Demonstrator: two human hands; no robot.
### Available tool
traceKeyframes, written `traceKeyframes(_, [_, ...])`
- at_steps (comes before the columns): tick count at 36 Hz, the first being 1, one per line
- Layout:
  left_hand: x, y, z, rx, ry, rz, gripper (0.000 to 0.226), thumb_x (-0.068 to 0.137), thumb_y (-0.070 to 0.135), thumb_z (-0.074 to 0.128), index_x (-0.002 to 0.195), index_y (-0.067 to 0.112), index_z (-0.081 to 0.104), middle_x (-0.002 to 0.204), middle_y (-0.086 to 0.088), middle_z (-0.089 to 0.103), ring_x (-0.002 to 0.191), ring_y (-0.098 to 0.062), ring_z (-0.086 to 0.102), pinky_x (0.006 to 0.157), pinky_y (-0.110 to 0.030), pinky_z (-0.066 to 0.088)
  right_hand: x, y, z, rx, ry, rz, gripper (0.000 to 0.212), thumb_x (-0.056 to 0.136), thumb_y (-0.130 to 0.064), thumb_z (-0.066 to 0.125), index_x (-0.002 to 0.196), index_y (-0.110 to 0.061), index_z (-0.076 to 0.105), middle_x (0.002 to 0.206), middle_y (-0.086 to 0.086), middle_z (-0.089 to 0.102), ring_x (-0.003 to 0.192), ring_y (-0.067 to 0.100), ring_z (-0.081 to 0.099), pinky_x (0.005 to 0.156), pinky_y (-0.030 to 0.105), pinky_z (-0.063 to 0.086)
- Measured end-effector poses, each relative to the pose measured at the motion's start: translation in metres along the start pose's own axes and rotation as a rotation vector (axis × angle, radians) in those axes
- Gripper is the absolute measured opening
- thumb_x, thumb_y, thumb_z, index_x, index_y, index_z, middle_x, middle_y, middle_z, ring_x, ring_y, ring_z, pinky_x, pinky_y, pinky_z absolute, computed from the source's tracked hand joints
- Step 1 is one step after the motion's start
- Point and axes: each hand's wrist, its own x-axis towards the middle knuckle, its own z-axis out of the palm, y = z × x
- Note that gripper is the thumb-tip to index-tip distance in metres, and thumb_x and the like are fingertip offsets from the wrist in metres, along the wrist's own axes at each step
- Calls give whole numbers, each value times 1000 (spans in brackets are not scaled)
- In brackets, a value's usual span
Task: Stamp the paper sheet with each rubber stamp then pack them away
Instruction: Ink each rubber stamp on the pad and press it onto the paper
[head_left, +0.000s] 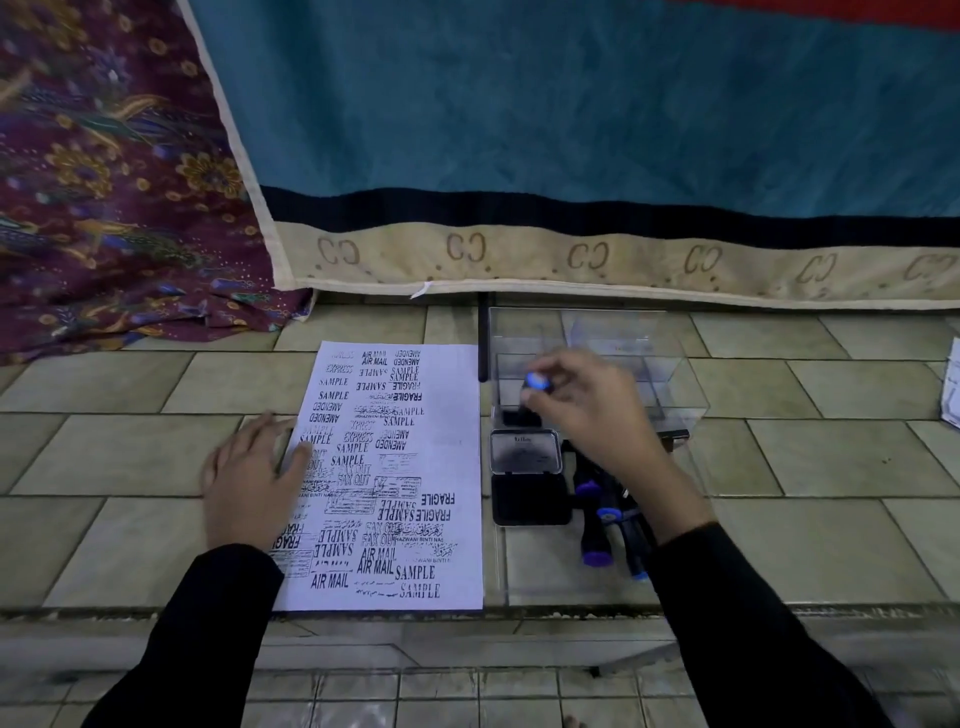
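Paper (447, 415) crowded with prints. Left hand (254, 483) spread flat on edge; right hand (597, 410) pinches stamp (535, 382); other stamps (597, 519) beside pad (527, 452), packing seemingly unfinished.

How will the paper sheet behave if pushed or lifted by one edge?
Probably floppy: the paper sheet looks single and thin, lying flat. It likely slides easily on the smooth tiles, which may be why the left hand presses its edge.
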Motion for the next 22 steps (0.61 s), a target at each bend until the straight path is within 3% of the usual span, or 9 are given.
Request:
traceKeyframes(9, [-2, 0, 0, -6, 3, 3, 38, 94, 32, 58, 127, 15, 59, 148, -3, 46, 137, -25, 36, 114, -42, 17, -48, 8, 16, -76, -109, -74, 21, 76, -3, 74, 96, -9, 70, 94, 0, 64, 81, 10, 66, 77, 24, 56])
traceKeyframes(15, [-3, 3, -4, -19, -5, 8, 56, 83, 47, 41, 127, 17, 60, 146, -4, 47, 137, -25, 36, 114, -42, 18, -54, 7, 15, -95, -147, -102, 19, 75, -5, 76, 92, -7, 69, 90, -2, 63, 81, 9, 63, 76, 24, 55])
traceKeyframes(19, [-3, 2, -3, -18, -9, 3, 56, 84, 47, 42, 127, 17, 59, 146, -3, 47, 138, -24, 35, 114, -41, 17, -57, 8, 15, -102, -162, -96, 18, 74, -4, 76, 90, -6, 68, 90, -2, 63, 84, 9, 62, 77, 27, 55])
traceKeyframes(22, [-2, 0, -1, -10, -2, 8, 42, 93, 38, 53, 128, 16, 59, 147, -4, 46, 138, -24, 36, 114, -42, 17, -58, 9, 14, -114, -138, -91, 15, 75, -5, 76, 87, -6, 66, 88, -2, 62, 85, 8, 61, 77, 25, 54])
